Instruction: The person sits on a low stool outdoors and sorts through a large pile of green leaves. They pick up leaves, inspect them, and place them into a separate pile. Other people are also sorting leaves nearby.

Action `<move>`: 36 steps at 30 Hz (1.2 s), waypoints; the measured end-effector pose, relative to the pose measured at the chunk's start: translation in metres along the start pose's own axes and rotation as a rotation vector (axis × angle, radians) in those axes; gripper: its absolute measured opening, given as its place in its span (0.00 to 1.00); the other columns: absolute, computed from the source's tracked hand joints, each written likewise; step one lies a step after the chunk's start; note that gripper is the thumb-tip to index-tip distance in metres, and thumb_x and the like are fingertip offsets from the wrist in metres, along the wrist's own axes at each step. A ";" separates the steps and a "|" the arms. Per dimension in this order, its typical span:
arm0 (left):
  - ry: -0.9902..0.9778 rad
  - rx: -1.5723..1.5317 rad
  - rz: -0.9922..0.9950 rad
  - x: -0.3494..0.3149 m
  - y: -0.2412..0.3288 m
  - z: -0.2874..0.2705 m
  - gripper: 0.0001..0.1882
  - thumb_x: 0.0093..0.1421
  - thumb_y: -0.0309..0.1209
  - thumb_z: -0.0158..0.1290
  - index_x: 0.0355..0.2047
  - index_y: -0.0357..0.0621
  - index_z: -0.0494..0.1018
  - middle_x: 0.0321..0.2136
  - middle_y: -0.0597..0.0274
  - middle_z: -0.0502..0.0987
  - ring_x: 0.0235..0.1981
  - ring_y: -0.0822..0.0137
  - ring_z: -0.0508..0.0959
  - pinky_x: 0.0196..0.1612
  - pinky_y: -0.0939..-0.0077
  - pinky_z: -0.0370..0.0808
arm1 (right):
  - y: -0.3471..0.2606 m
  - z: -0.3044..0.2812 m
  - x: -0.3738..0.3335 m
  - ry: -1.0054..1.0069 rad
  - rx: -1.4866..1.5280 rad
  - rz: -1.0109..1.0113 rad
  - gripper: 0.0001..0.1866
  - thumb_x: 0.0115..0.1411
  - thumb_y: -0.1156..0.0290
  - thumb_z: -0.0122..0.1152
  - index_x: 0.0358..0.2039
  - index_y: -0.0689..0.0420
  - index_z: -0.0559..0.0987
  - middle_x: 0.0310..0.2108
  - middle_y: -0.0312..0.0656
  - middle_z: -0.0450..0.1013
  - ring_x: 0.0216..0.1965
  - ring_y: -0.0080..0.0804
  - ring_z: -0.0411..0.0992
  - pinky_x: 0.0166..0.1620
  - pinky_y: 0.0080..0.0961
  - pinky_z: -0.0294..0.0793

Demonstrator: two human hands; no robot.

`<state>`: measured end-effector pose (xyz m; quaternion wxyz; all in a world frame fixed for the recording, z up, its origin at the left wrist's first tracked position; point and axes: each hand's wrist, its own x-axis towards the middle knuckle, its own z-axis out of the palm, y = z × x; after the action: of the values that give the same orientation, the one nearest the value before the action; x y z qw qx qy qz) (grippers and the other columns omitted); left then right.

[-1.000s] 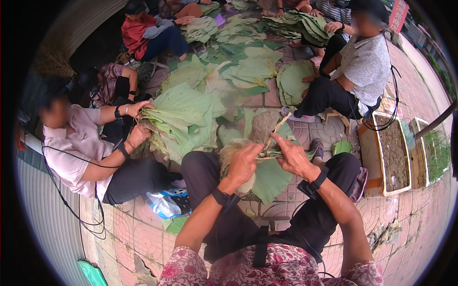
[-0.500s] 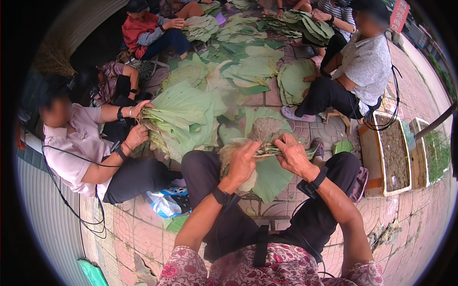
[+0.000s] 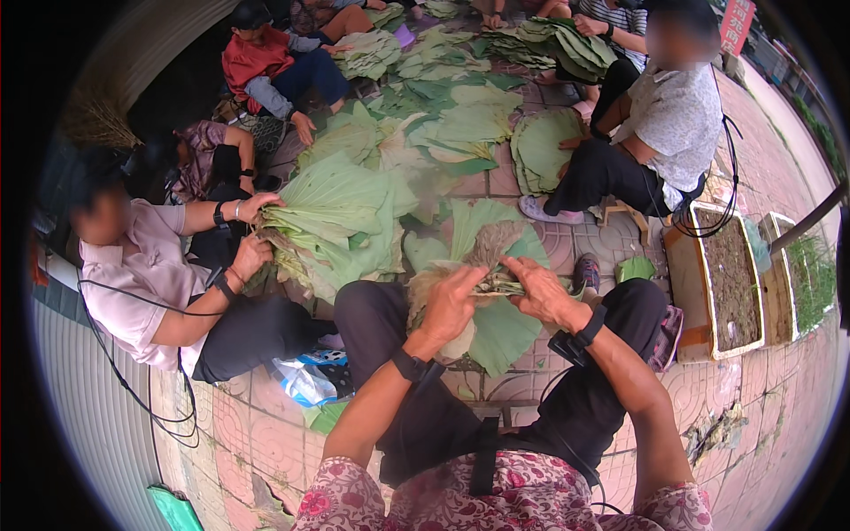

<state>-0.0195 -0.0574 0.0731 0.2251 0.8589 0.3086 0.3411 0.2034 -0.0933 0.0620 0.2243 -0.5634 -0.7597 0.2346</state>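
Observation:
Between my knees I hold a bundle of large lotus leaves (image 3: 506,334), partly green and partly dried brown. My left hand (image 3: 452,303) is closed around the bundle's gathered middle, thumb and fingers at the stem ends. My right hand (image 3: 543,294) grips the other side, its fingers stretched along the stems. A dried brown leaf (image 3: 494,242) sticks up between my hands. Beyond the bundle, a wide green leaf (image 3: 469,221) lies on the paving. What sits under my fingers is partly hidden.
A person at left (image 3: 146,265) holds a fan of leaves (image 3: 332,208). Another sits at right (image 3: 668,115) by a round leaf stack (image 3: 542,150). Leaf piles (image 3: 469,119) cover the middle. Soil-filled planter boxes (image 3: 728,274) stand right; a plastic bag (image 3: 305,380) lies near my left knee.
My right hand's fingers have straightened and shifted slightly left along the stems; my left hand barely moved. The person in red at the back has lowered a hand toward the leaves.

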 end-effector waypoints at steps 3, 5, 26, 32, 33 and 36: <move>-0.039 0.019 0.015 -0.002 0.002 -0.002 0.29 0.45 0.14 0.48 0.51 0.38 0.73 0.41 0.49 0.76 0.42 0.44 0.77 0.43 0.55 0.75 | -0.002 -0.003 0.000 -0.089 -0.025 0.029 0.35 0.48 0.75 0.64 0.59 0.57 0.67 0.44 0.54 0.71 0.49 0.56 0.71 0.51 0.45 0.71; -0.048 0.015 0.043 -0.002 0.003 -0.002 0.29 0.45 0.14 0.48 0.51 0.38 0.73 0.42 0.49 0.76 0.42 0.44 0.77 0.43 0.56 0.75 | 0.002 -0.002 -0.001 -0.080 -0.015 -0.006 0.33 0.48 0.74 0.64 0.58 0.58 0.68 0.43 0.54 0.71 0.48 0.55 0.71 0.50 0.44 0.71; -0.058 0.010 0.007 -0.001 -0.001 -0.002 0.30 0.46 0.14 0.47 0.53 0.38 0.71 0.40 0.47 0.74 0.39 0.41 0.76 0.41 0.51 0.73 | 0.007 0.006 0.002 0.029 -0.058 -0.013 0.26 0.47 0.77 0.62 0.50 0.58 0.70 0.41 0.53 0.74 0.44 0.59 0.73 0.46 0.49 0.72; -0.064 -0.019 -0.126 -0.003 0.001 -0.003 0.30 0.46 0.13 0.47 0.53 0.38 0.71 0.44 0.44 0.76 0.44 0.39 0.76 0.45 0.54 0.74 | 0.001 0.013 0.003 0.085 0.021 0.064 0.41 0.47 0.79 0.63 0.62 0.55 0.58 0.40 0.57 0.75 0.42 0.62 0.75 0.45 0.50 0.74; -0.069 -0.015 -0.132 -0.004 0.000 -0.002 0.30 0.46 0.13 0.48 0.53 0.39 0.72 0.44 0.44 0.76 0.44 0.39 0.77 0.45 0.54 0.74 | -0.002 0.012 0.003 0.071 0.022 0.091 0.44 0.47 0.80 0.63 0.65 0.54 0.55 0.43 0.57 0.76 0.44 0.60 0.75 0.45 0.49 0.74; -0.091 -0.002 -0.125 -0.003 -0.002 0.000 0.29 0.46 0.14 0.49 0.53 0.39 0.72 0.43 0.45 0.77 0.42 0.39 0.77 0.44 0.53 0.74 | -0.009 0.009 0.001 0.084 -0.007 0.059 0.43 0.47 0.80 0.62 0.65 0.54 0.57 0.44 0.56 0.75 0.45 0.60 0.74 0.47 0.49 0.74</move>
<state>-0.0224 -0.0578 0.0708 0.2606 0.8524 0.3505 0.2873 0.1912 -0.0958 0.0600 0.2468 -0.5956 -0.7336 0.2147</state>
